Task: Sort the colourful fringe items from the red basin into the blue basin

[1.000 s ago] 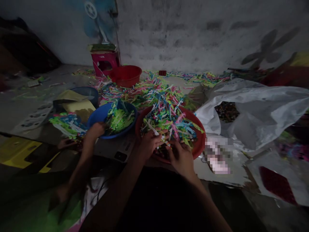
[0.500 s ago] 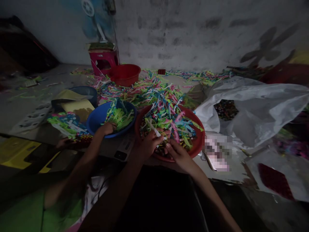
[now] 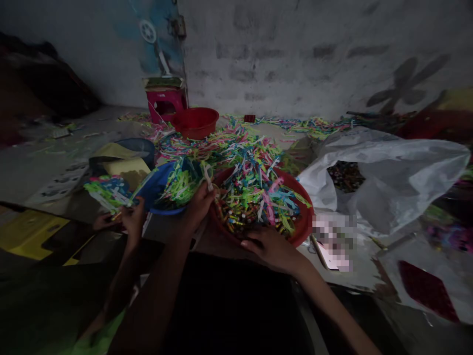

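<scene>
the left hand (image 3: 200,203) has parted from the right hand (image 3: 270,245), its fingers pinching a pale ribbon-like strip (image 3: 208,176) between the round blue plastic basin (image 3: 151,191) and round red plastic basin (image 3: 305,220), so it alone handles that strip, the right hand's half-curled fingers showing no clear hold.

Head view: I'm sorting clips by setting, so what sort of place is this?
Probably a small, informal handwork space: the front red basin is heaped with colourful strips, another person's hands hold a similar bundle near a blue basin, and an open white plastic bag holds small pieces.
</scene>
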The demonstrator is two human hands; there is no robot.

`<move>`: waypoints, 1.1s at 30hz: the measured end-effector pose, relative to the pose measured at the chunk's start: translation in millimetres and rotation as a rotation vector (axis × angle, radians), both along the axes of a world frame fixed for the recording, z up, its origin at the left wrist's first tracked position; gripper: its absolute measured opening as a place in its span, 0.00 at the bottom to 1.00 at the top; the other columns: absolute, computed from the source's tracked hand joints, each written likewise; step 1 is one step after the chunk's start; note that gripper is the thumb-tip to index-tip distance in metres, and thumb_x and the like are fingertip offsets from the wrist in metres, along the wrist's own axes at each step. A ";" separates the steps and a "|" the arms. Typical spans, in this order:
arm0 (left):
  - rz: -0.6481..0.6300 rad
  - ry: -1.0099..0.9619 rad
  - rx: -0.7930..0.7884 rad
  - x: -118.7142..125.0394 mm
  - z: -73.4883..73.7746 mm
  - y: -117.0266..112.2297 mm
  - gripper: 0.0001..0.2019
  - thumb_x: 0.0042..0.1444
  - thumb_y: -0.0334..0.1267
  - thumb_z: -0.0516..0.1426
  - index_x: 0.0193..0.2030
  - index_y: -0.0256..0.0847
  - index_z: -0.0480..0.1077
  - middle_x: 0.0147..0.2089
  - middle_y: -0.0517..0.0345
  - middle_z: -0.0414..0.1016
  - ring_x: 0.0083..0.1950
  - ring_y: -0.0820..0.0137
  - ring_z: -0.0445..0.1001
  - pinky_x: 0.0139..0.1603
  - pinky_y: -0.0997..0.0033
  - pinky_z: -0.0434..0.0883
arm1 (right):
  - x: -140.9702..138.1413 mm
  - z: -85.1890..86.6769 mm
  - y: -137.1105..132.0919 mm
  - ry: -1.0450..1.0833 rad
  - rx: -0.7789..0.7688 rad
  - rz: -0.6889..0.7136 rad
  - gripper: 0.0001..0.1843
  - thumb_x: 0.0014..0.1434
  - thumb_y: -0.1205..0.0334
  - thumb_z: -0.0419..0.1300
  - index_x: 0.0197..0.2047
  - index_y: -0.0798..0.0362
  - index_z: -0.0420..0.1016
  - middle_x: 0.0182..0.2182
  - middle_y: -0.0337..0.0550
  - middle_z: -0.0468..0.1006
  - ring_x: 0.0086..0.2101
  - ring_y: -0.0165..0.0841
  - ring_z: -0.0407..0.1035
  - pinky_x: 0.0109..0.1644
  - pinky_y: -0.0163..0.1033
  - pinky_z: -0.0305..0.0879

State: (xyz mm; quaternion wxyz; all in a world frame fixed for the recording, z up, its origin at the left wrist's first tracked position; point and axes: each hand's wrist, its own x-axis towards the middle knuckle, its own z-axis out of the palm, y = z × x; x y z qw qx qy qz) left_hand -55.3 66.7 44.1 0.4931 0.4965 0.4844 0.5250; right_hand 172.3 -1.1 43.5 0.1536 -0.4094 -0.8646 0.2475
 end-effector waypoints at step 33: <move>-0.284 0.688 0.236 38.3 32.2 -57.8 0.22 0.48 0.36 0.61 0.52 0.49 0.69 0.45 0.58 0.75 0.47 0.66 0.73 0.50 0.69 0.66 | 12.8 -18.1 1.8 0.590 -0.070 -0.417 0.16 0.57 0.47 0.56 0.37 0.52 0.72 0.31 0.40 0.75 0.33 0.33 0.69 0.39 0.36 0.65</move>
